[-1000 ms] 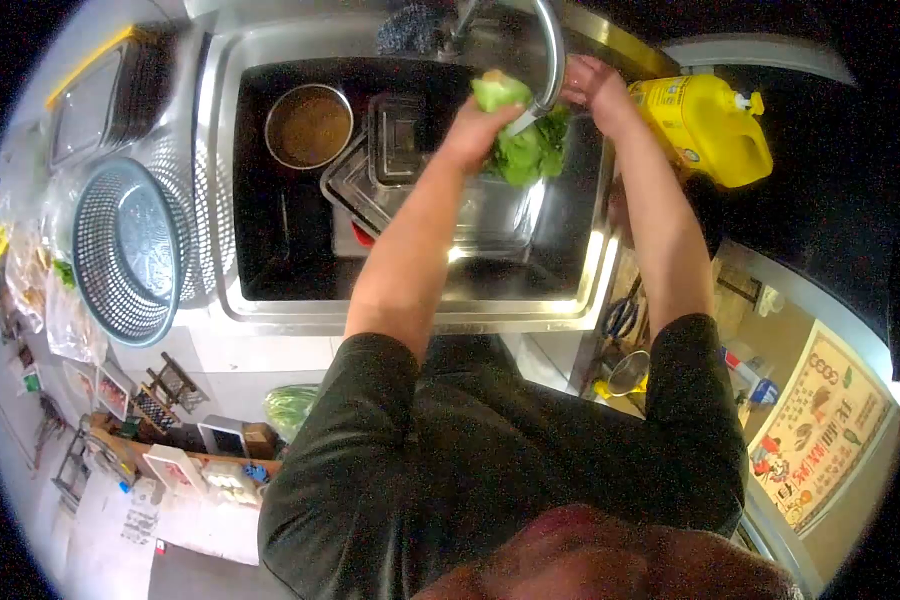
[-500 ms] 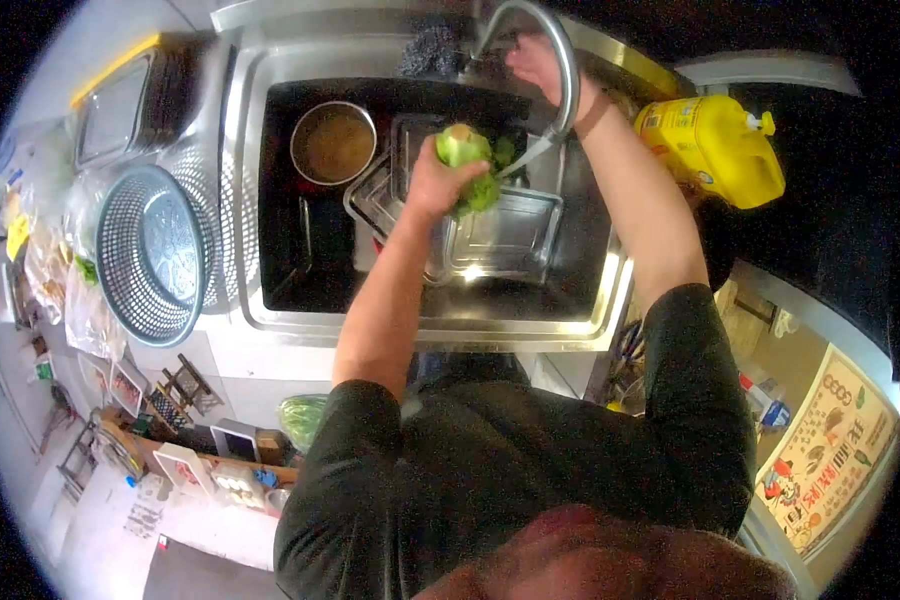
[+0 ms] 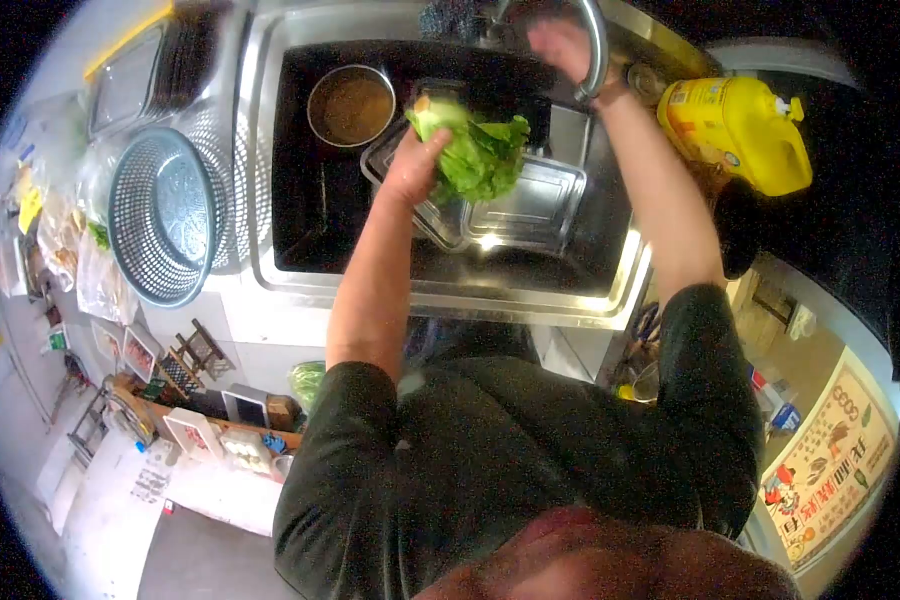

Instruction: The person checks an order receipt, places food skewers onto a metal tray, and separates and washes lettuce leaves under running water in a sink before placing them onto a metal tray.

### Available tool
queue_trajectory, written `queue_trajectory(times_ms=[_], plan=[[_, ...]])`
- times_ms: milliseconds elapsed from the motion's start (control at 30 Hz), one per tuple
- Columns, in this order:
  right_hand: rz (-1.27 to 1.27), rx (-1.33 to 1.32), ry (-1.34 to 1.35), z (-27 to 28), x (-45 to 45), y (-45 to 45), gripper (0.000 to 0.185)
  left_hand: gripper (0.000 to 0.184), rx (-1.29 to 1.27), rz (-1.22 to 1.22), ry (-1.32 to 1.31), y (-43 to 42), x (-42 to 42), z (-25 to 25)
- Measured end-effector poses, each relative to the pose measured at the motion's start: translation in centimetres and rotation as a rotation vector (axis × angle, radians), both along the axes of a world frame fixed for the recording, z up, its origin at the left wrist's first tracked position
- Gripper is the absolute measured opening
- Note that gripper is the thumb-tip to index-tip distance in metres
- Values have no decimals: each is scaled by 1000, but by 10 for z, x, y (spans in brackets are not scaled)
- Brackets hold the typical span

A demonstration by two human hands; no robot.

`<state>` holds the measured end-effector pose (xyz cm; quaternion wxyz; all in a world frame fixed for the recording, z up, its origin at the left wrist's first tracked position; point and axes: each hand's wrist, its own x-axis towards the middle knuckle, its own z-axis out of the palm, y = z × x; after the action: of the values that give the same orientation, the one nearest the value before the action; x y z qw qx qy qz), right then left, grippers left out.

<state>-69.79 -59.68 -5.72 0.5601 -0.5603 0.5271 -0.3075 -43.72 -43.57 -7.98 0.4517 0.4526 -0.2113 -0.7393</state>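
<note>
My left hand (image 3: 415, 168) is closed around a head of lettuce (image 3: 482, 160) by its pale stem end, with the green leaves hanging off to the right over the sink (image 3: 305, 258). Behind the curved faucet (image 3: 597, 50), my right hand (image 3: 562, 48) is raised with its fingers stretched out and nothing seen in them; motion blurs it somewhat. No water stream shows below the spout. Under the lettuce, clear rectangular containers (image 3: 530, 205) lie in the basin. A round metal pot (image 3: 352, 105) with brownish contents stands at the basin's back left.
A blue-grey plastic colander (image 3: 165, 215) sits left of the sink, below stacked dark trays (image 3: 135, 80). To the right stands a yellow jug (image 3: 730, 135). A dark scouring pad (image 3: 457, 18) rests behind the basin. Bags (image 3: 105, 270) lie at far left.
The lettuce has turned from upright to leaves spread rightward. The water stream from the spout is no longer seen. My right hand remains by the faucet; the whole view has shifted slightly.
</note>
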Motion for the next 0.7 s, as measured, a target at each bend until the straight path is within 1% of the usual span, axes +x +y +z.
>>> queue_trajectory(times_ms=[33,67,100,133,167,233,267,300,333,367,400,433,467,500,567,600,700], plan=[[62,-99,255,3,5,23,42,46,3,-2,-5,1,1,-2],[147,-64,275,22,18,55,45,47,14,-8,29,4,2,-8],[135,85,101,-4,20,76,50,48,22,-14,61,4,4,-17],[298,9,218,17,29,92,55,49,29,-22,91,4,5,-20],[363,-64,265,20,36,106,58,51,31,-46,121,5,7,-14],[287,252,39,33,44,116,62,54,26,-97,184,3,10,4],[150,431,-154,21,44,120,61,62,-4,-134,195,3,14,7],[13,604,-350,18,48,124,60,64,-33,-178,211,2,15,14],[56,748,-433,19,45,129,60,67,-64,-222,225,0,17,22],[36,773,-521,8,41,134,59,69,-97,-264,237,-3,21,31],[17,798,-609,-16,34,141,59,74,-103,-269,172,-5,23,39],[-3,823,-696,-28,32,144,58,73,-135,-283,191,-7,25,51],[-28,797,-757,-6,42,155,54,73,-166,-300,212,-9,26,64],[-25,776,-830,5,50,165,52,72,-201,-317,234,-12,26,75],[-12,732,-974,21,61,176,49,74,-247,-331,130,-19,27,90],[-102,750,-953,25,65,180,47,74,-269,-339,77,-21,27,98],[-166,602,-957,50,78,187,47,66,-335,-352,-268,-22,32,128]])
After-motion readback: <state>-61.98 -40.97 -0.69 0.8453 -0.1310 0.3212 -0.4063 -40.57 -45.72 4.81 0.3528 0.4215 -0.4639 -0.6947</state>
